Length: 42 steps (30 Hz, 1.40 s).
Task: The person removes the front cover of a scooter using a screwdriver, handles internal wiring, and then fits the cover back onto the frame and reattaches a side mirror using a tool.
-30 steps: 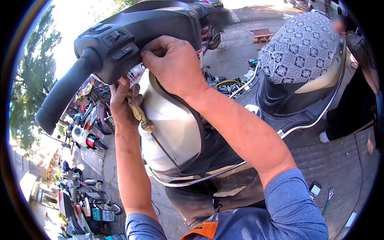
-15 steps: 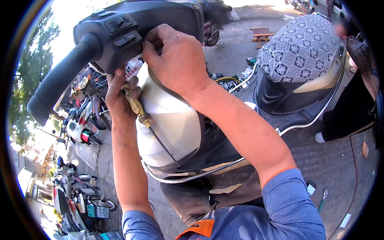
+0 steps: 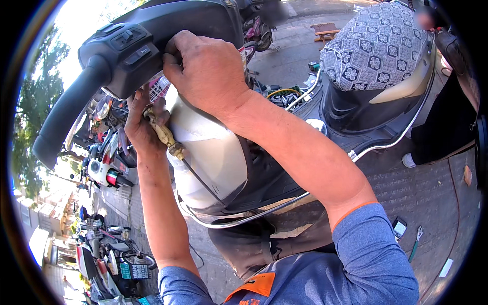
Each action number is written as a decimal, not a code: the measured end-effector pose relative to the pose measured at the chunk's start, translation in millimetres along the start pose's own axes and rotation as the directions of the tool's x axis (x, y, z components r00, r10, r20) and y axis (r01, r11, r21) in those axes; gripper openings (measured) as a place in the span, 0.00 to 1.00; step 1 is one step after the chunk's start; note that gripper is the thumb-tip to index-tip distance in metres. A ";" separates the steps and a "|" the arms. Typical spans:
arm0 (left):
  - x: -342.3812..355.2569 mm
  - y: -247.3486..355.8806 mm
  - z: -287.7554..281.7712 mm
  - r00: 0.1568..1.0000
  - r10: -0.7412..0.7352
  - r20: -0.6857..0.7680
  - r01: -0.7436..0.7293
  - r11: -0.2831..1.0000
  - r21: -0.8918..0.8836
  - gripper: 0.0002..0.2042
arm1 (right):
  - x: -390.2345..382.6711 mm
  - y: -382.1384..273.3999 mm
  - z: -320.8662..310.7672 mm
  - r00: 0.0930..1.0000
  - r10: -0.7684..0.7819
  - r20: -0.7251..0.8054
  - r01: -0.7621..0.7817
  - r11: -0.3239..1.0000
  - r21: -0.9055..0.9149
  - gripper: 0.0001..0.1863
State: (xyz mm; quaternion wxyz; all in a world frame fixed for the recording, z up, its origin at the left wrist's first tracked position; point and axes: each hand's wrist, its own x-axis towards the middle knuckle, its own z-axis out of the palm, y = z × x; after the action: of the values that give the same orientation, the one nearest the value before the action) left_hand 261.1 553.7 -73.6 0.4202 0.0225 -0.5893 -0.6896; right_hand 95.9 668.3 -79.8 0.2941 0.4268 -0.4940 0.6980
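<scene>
A: Where are the hands; what does each one have?

B: Both sit in the upper middle of the frame, under the scooter's handlebar (image 3: pixel 152 46); the right hand (image 3: pixel 208 71) is curled, knuckles up, pressed against the black switch housing (image 3: pixel 127 48), its fingertips tucked out of sight behind the housing, so I cannot tell what they pinch; the left hand (image 3: pixel 140 124) comes up from below and closes around a brass-coloured tool (image 3: pixel 163 133), which slants down to the right against the cream front panel (image 3: pixel 208 152).

A: Why one above and one below?

B: My guess is that the upper hand steadies the housing while the lower one works at its underside, where fasteners usually sit; the grip (image 3: pixel 66 119) points to the lower left, which leaves that underside open.

A: And around them?

B: The patterned seat cover (image 3: pixel 378 46) is at the upper right; a chrome guard rail (image 3: pixel 244 216) curves below the panel; a small spanner (image 3: pixel 416 241) lies on the paved ground (image 3: pixel 432 193) at the lower right; parked motorbikes (image 3: pixel 107 168) crowd the left edge.
</scene>
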 end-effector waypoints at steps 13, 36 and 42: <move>2.0 -0.1 -6.5 0.999 0.000 0.040 0.003 0.998 -0.066 0.12 | 0.7 -3.0 -10.2 0.986 -0.133 0.102 0.153 0.963 -0.222 0.05; 1.3 0.6 -0.8 0.999 -0.006 0.036 0.007 0.999 -0.040 0.16 | 4.1 -0.8 -9.2 0.991 -0.135 0.002 0.134 0.989 -0.065 0.04; -1.3 -2.3 -6.8 0.994 0.027 0.102 -0.022 0.998 -0.053 0.28 | 1.3 1.2 -3.3 0.989 -0.135 -0.056 0.133 0.991 -0.035 0.04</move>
State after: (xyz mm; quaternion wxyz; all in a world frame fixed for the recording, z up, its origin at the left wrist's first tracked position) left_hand 264.2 549.0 -78.2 0.3982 -0.0310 -0.5923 -0.6998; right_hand 93.3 671.0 -79.7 0.3611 0.4339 -0.4666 0.6809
